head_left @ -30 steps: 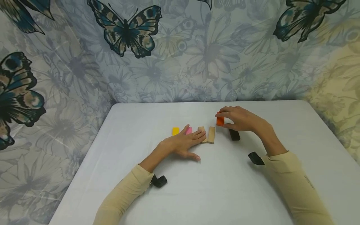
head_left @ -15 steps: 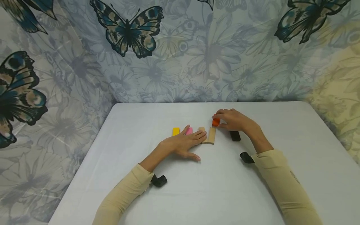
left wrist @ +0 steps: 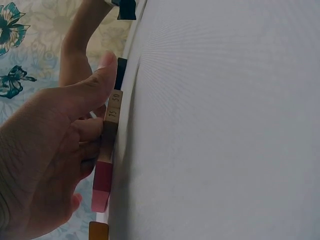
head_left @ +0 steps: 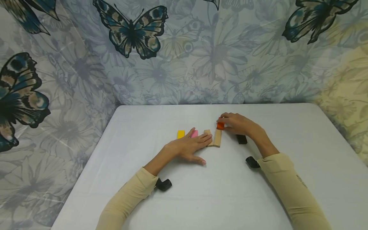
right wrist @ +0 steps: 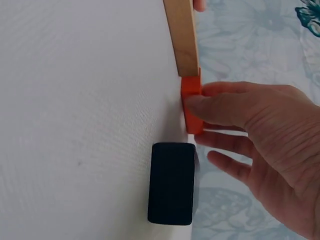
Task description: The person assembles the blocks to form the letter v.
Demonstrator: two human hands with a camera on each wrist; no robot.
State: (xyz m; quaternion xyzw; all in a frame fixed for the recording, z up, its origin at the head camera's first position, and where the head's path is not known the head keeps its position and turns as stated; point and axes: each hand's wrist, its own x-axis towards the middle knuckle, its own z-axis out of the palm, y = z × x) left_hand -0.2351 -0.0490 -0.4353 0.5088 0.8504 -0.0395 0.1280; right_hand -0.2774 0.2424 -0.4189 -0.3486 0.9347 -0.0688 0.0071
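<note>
Between thumb and fingers my right hand [head_left: 240, 124] pinches an orange block [head_left: 220, 125], which stands on the table just behind the far end of a wooden block [head_left: 217, 139]. In the right wrist view the orange block [right wrist: 191, 115] meets or nearly meets the wooden block [right wrist: 182, 40]; whether they touch I cannot tell. My left hand [head_left: 188, 148] lies with fingers extended over the row, fingertips on a second wooden block [head_left: 210, 143]. Partly under it shows a pink block [head_left: 194, 133]. In the left wrist view, the wooden blocks' ends [left wrist: 113, 106] read 50 and 75.
A yellow block [head_left: 180, 134] sits at the left of the row. To the right, below my right hand, is a black block [head_left: 241, 139]. The white table [head_left: 184, 204] ends at a butterfly-patterned backdrop [head_left: 184, 64]. Black wrist cameras [head_left: 164, 185] hang by both sleeves.
My right hand has moved left with the orange block, bringing it from right of the wooden block to behind its far end. My left hand has stayed in place.
</note>
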